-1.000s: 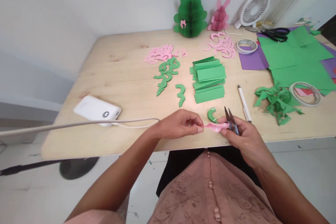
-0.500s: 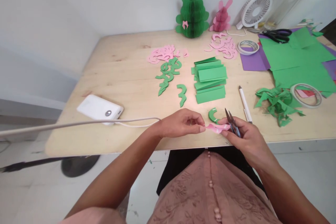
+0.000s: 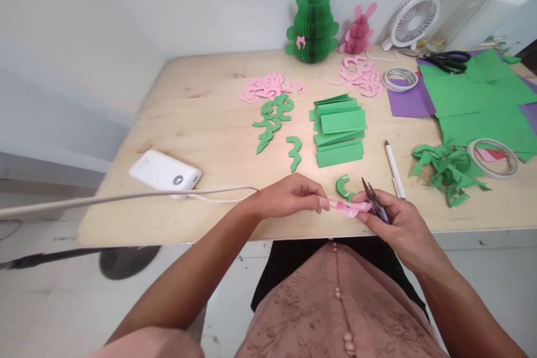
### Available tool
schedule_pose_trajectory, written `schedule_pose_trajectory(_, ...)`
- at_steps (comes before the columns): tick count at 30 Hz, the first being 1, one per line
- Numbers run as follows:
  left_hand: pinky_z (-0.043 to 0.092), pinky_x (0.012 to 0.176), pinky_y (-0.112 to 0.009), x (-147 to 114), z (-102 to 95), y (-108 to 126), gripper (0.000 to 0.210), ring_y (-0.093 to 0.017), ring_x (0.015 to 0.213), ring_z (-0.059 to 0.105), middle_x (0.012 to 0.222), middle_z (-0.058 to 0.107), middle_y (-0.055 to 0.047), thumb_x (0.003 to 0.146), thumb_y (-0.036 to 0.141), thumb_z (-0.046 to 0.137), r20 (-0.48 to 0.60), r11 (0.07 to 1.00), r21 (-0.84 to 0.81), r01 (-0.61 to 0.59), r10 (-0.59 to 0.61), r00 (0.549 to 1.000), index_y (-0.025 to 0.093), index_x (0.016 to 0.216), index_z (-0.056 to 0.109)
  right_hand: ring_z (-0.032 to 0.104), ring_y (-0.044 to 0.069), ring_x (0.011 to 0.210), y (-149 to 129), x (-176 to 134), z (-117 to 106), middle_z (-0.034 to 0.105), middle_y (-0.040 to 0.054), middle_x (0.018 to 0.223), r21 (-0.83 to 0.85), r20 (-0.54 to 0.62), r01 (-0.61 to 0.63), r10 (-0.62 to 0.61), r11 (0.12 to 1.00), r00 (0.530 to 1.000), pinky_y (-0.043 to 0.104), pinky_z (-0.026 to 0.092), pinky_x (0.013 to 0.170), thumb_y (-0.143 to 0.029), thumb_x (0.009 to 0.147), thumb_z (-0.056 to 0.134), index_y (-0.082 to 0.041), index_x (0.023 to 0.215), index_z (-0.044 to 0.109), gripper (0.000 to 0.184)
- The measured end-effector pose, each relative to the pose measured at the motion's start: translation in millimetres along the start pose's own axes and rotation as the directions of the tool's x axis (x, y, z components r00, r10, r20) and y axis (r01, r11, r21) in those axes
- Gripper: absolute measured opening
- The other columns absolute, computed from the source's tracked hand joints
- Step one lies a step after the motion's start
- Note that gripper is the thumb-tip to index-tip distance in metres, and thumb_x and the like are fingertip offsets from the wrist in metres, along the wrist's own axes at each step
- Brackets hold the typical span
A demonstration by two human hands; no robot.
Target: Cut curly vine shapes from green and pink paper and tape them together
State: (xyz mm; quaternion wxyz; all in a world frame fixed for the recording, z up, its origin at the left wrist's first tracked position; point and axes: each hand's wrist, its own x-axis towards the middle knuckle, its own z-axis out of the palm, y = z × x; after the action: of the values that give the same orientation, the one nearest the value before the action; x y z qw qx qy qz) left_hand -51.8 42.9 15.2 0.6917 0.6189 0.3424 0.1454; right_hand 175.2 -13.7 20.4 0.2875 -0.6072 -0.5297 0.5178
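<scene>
Close to the table's front edge, my left hand [image 3: 296, 197] is closed in a pinch on one end of a pink paper cutout [image 3: 349, 209], which has small white marks on it. My right hand [image 3: 392, 213] grips the other end between thumb and finger. It also holds small scissors [image 3: 375, 199], dark blades pointing up and away, handles partly hidden in the palm. Just beyond the pink piece lies a curved green paper cutout [image 3: 343, 187] with white marks. A wavy green cutout [image 3: 294, 154] rests farther left.
Folded green strips [image 3: 342, 130], pink cutouts [image 3: 265, 87] and green cutouts [image 3: 274, 114] lie mid-table. Green scraps [image 3: 451, 170], a white pen [image 3: 394, 169] and tape rolls [image 3: 493, 158] are to the right. A power bank [image 3: 161, 170] sits left; paper rabbits [image 3: 315, 31] stand behind.
The view has shifted slightly, so the table things appear a little farther right and lower. Both hands keep their hold on the pink cutout, which is tilted a little differently.
</scene>
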Motion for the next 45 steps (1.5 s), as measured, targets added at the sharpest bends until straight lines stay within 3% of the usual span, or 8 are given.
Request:
schedule_pose_trajectory(5,0.045,0.071,-0.023,-2.1,-0.4,0.5,0.018,-0.011,0.070,0.056,0.071,0.064,-0.001,0.083,0.027,0.061,-0.020,0.999,-0.049,0.000,-0.001,1.000,0.013,0.077,0.071,0.054,0.014,0.062,3.7,0.1,-1.0,0.064,0.0006,0.074,0.018,0.010,0.021,-0.021,1.000,1.000,0.025,0.042,0.056,-0.033,0.073,0.068,-0.019,0.090,0.068,0.022)
schedule_pose_trajectory(13,0.047,0.076,-0.025,-6.5,7.3,1.1,0.014,-0.013,0.080,0.059,0.085,0.068,-0.003,0.080,0.023,0.063,-0.079,0.996,-0.086,-0.022,0.015,0.997,0.014,0.088,0.070,0.055,0.015,0.063,1.6,1.7,-0.6,0.065,0.0023,0.075,0.016,-0.004,0.030,-0.030,0.999,1.000,0.026,0.044,0.056,-0.037,0.072,0.070,-0.017,0.091,0.070,0.028)
schedule_pose_trajectory(30,0.042,0.064,-0.022,-9.1,21.6,3.5,0.015,-0.011,0.067,0.053,0.078,0.066,-0.001,0.080,0.020,0.056,-0.278,0.990,0.140,-0.003,0.043,0.960,0.014,0.085,0.068,0.052,0.013,0.058,2.0,5.2,-2.1,0.063,0.0002,0.070,0.053,-0.017,0.008,-0.007,0.999,1.000,0.025,0.042,0.053,-0.037,0.070,0.070,-0.018,0.089,0.069,0.027)
schedule_pose_trajectory(45,0.041,0.061,-0.022,-3.4,26.1,0.2,0.016,-0.012,0.068,0.055,0.078,0.067,-0.001,0.081,0.020,0.052,-0.370,0.963,0.266,0.049,0.055,0.927,0.016,0.084,0.068,0.067,0.021,0.079,6.9,9.9,-5.3,0.073,0.0060,0.089,0.018,-0.053,0.015,-0.014,1.000,0.999,0.032,0.053,0.073,-0.043,0.073,0.070,-0.019,0.096,0.070,0.034)
